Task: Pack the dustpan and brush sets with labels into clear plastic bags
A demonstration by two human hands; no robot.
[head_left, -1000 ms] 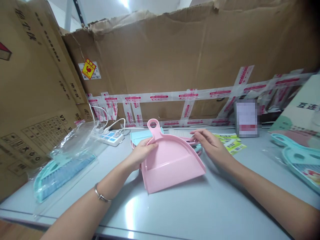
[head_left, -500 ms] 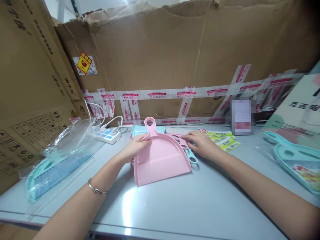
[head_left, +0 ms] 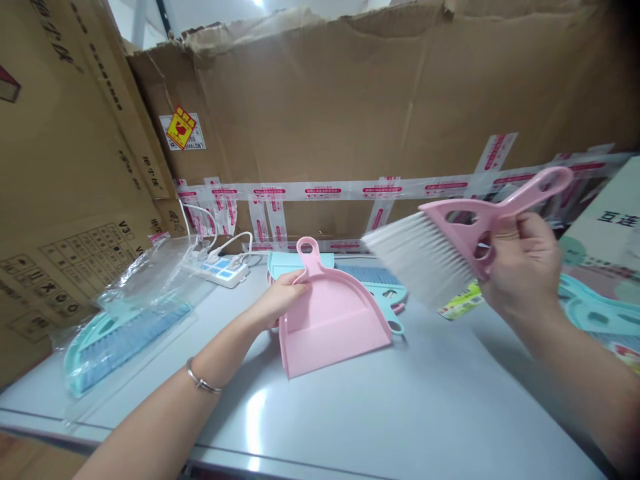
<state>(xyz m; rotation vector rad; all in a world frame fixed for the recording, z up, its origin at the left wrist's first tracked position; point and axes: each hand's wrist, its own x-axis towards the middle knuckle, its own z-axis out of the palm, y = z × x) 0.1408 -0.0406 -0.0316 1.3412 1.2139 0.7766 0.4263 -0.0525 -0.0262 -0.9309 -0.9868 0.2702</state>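
My left hand (head_left: 281,295) grips the left edge of a pink dustpan (head_left: 333,320) by the base of its handle; the pan rests on the grey table (head_left: 380,407). My right hand (head_left: 523,270) is raised at the right, closed around a pink hand brush (head_left: 463,240) with white bristles pointing left. Behind the pink pan lie a teal dustpan (head_left: 285,262) and a teal brush with blue bristles (head_left: 383,288).
A bagged teal brush and pan set (head_left: 120,333) lies at the left. A white power strip (head_left: 217,270) sits by the taped cardboard wall (head_left: 350,120). More teal pieces (head_left: 600,310) and a printed box (head_left: 607,233) stand at the right. Yellow-green labels (head_left: 460,301) lie under the brush.
My right hand has lifted the pink brush off the pile behind the dustpan and raised it up to the right. My left hand still holds the pink dustpan.
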